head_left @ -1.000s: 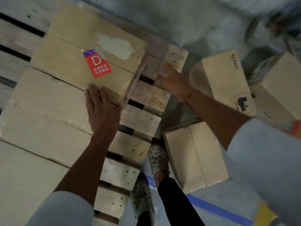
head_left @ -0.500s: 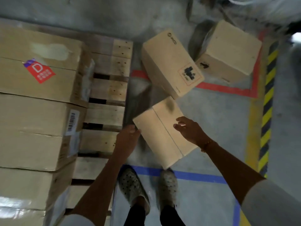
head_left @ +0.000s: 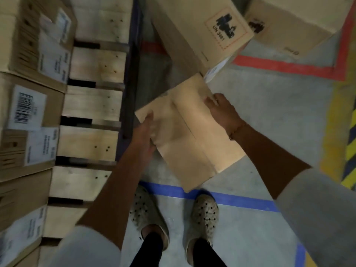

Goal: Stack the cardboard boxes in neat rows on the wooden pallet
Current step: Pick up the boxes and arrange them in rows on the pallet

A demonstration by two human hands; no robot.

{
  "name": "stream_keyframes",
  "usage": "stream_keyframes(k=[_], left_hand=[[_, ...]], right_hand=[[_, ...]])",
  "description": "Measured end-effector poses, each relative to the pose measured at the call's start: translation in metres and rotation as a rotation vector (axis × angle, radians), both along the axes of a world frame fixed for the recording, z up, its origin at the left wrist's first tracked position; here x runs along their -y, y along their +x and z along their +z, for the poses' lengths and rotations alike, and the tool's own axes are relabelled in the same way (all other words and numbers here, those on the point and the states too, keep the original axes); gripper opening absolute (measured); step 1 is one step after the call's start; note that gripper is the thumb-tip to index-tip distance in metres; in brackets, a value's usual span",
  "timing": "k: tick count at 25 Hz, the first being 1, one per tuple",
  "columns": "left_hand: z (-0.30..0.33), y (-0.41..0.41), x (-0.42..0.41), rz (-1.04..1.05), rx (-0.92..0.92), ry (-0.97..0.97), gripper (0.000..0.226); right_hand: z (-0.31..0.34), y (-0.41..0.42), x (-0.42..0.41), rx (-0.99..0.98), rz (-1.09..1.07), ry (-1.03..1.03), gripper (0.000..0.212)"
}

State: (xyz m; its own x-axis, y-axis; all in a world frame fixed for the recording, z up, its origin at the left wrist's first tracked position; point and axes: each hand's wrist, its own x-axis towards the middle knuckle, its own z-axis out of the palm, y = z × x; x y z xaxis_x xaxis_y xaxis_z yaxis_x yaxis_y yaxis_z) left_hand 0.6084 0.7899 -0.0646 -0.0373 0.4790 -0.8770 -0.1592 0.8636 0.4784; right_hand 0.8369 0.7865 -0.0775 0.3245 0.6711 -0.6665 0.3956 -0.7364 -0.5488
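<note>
- Both hands now on the box [head_left: 189,132]; half a second ago only reaching.
- Left hand [head_left: 147,130] and right hand [head_left: 221,110] clasp opposite edges, fingers curled over.
- Lift toward the pallet [head_left: 92,105] likely next.

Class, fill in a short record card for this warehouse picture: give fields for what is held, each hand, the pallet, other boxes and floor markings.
held item: plain cardboard box, between both hands
left hand: left hand grips the box's left edge
right hand: right hand grips its far right edge
pallet: wooden pallet at left, labelled boxes stacked in a row on it
other boxes: box with hazard label beyond the held one
floor markings: blue tape line; red tape
</note>
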Motion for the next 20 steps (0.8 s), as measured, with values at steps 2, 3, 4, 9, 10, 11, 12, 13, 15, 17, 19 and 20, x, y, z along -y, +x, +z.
stream_keyframes(k=[2,3,4,9,10,11,12,13,15,17,19,20], left_hand=[[0.043,0.002,0.015,0.026,-0.083,0.066,0.052],[0.072,0.000,0.025,0.030,-0.123,0.113,0.054],[0.099,-0.004,0.038,0.004,-0.157,0.161,0.055],[0.250,-0.018,0.065,-0.128,-0.291,0.330,0.070],[0.281,-0.017,0.062,-0.134,-0.329,0.374,0.065],[0.312,-0.013,0.060,-0.144,-0.350,0.414,0.059],[0.346,-0.010,0.058,-0.155,-0.359,0.449,0.054],[0.373,-0.007,0.058,-0.166,-0.366,0.476,0.050],[0.419,-0.006,0.061,-0.177,-0.382,0.525,0.041],[0.456,-0.006,0.065,-0.183,-0.395,0.558,0.034],[0.486,-0.008,0.070,-0.187,-0.398,0.600,0.031],[0.503,-0.008,0.072,-0.187,-0.396,0.633,0.030]], right_hand=[[0.046,0.003,0.027,0.003,-0.097,0.032,0.056],[0.074,0.003,0.042,-0.036,-0.151,0.039,0.058],[0.103,0.002,0.057,-0.104,-0.213,0.035,0.059],[0.245,-0.014,0.126,-0.463,-0.548,-0.058,0.052],[0.273,-0.019,0.134,-0.515,-0.576,-0.040,0.053],[0.297,-0.022,0.140,-0.557,-0.602,-0.009,0.048],[0.325,-0.025,0.145,-0.587,-0.623,0.027,0.038],[0.348,-0.027,0.149,-0.608,-0.637,0.059,0.030],[0.389,-0.028,0.153,-0.631,-0.640,0.113,0.024],[0.429,-0.026,0.154,-0.639,-0.631,0.152,0.027],[0.465,-0.024,0.154,-0.616,-0.599,0.177,0.027],[0.482,-0.023,0.154,-0.600,-0.569,0.199,0.030]])
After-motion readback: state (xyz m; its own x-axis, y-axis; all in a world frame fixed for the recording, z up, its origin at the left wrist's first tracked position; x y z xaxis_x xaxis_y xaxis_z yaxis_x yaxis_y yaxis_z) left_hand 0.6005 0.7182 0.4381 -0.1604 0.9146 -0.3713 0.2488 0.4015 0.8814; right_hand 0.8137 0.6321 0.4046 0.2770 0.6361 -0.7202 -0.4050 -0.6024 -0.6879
